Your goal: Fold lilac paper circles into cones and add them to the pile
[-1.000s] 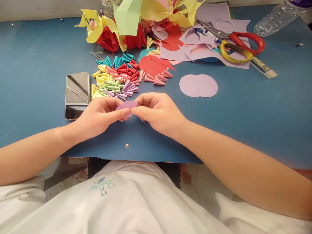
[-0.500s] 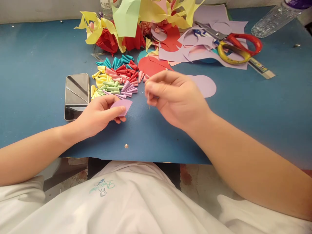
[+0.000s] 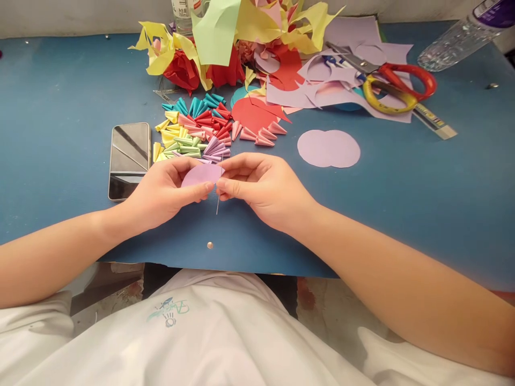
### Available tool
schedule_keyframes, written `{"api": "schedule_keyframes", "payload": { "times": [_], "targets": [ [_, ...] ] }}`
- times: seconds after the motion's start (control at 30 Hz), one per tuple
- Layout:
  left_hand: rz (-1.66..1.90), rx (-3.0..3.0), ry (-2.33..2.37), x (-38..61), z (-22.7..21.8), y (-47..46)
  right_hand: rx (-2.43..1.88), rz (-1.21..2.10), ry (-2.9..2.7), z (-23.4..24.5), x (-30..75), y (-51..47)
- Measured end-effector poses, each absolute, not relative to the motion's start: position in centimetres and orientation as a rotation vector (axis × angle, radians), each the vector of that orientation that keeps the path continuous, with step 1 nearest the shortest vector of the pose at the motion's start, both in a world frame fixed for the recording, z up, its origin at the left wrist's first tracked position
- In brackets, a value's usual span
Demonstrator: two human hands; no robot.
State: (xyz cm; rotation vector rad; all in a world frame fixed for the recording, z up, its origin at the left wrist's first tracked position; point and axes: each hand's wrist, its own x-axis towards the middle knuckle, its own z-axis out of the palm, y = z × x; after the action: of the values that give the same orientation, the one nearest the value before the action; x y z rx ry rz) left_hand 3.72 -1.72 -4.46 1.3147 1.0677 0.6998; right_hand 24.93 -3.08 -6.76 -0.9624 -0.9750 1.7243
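Left hand (image 3: 161,185): fingers clamped on one light-purple, curve-edged paper piece (image 3: 200,175), held over the blue-painted surface (image 3: 402,198). Right hand (image 3: 267,187): fingers pinched together on one thin, straight, pale needle-like rod (image 3: 218,207), upright across the paper piece's right end. Step in hand, as judged: setting the rod to the paper's edge for rolling; the next move seemed to call for a firm pinch and an even turn around the rod. Beyond the hands: small multicoloured rolled-paper cones (image 3: 207,130), the nearest partly hidden by the left hand. Obscured: the rod's middle, at the right fingers; whether paper wrapped it could not be told. Cut off, upper right: one clear plastic bottle (image 3: 453,45), purple-labelled.
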Motion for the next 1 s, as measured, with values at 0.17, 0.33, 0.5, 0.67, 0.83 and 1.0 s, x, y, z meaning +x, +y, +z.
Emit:
{"api": "schedule_keyframes", "payload": {
  "times": [0.17, 0.33, 0.5, 0.67, 0.83, 1.0],
  "targets": [
    [0.67, 1.376, 1.096, 3.9, -3.8, -2.2, -0.973, 1.761, -0.934, -6.6, 24.8, -3.3],
    [0.605, 1.539, 1.195, 3.8, -3.7, -2.4, -0.985, 1.778, -0.906, -6.6, 24.7, -3.6],
    [0.6, 1.648, 1.192, 3.7, -3.6, -2.4, -0.978, 1.792, -0.901, -6.7, 24.7, -4.0],
    [0.588, 1.522, 1.143, 3.5, -3.4, -2.4, -0.952, 1.767, -0.926, -6.6, 24.8, -3.9],
    [0.604, 1.347, 1.083, 3.7, -3.5, -2.4, -0.969, 1.674, -1.058, -6.3, 24.8, -4.0],
    [0.638, 1.271, 1.01, 3.6, -3.8, -2.4, -1.095, 1.386, -1.199, -6.2, 24.7, -4.9]
  ]
}}
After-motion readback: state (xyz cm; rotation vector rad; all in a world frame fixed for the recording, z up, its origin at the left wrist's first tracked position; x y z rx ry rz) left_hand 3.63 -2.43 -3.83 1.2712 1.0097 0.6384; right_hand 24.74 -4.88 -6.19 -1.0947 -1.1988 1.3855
